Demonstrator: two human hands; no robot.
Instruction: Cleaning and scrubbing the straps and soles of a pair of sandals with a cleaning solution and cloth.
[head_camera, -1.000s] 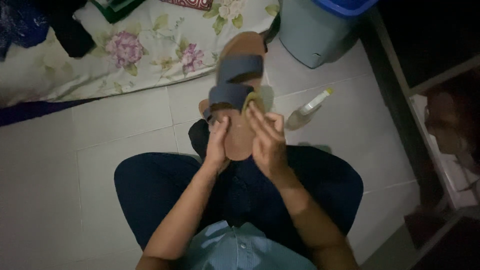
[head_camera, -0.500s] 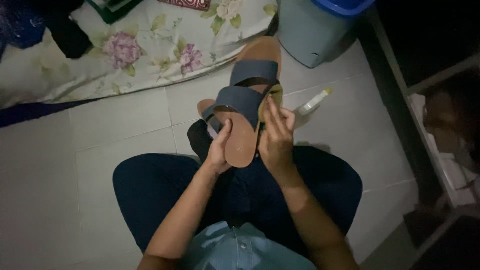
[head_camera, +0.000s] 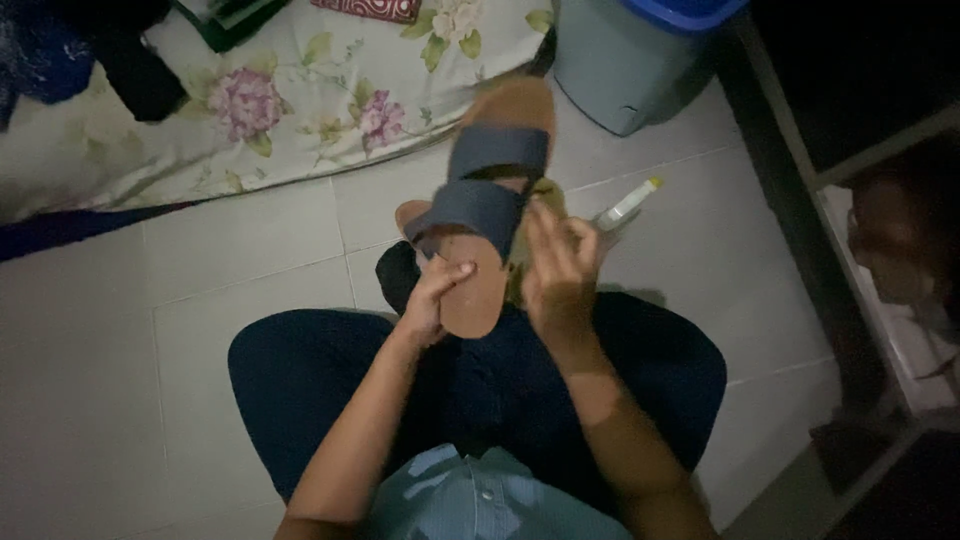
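Tan leather is making up the footbed of the sandal (head_camera: 487, 225), which is hanging in the air above the person's lap, heel end toward the body and toe end pointing away toward the floral bedding (head_camera: 270, 100). Two broad dark blue straps are crossing the sandal's upper half, one nearer the toe and one over the middle, each edged with a thin dark band. The footbed below the straps is showing bare and smooth, rounded at the heel.

Left of the sandal, the left hand (head_camera: 432, 300) is gripping its heel part, thumb lying across the footbed and the other fingers curling under the sole. Behind the sandal's left edge, a second brown sole (head_camera: 408, 213) is peeking out, sitting lower, near the floor.

Right of the sandal, the right hand (head_camera: 556, 270) is pressing against its right edge with fingers (head_camera: 540, 222) fairly straight and close together, holding a yellowish-green cloth or sponge (head_camera: 548, 192) against the side by the lower strap. Whether the cloth is wrapping under the sole cannot be told.

Further right of the sandal, a clear spray bottle (head_camera: 622, 212) with a pale cap is lying on the tiled floor (head_camera: 200, 300). Beyond the sandal's toe, to the right, a grey-green bin (head_camera: 620, 70) with a blue lid is standing.
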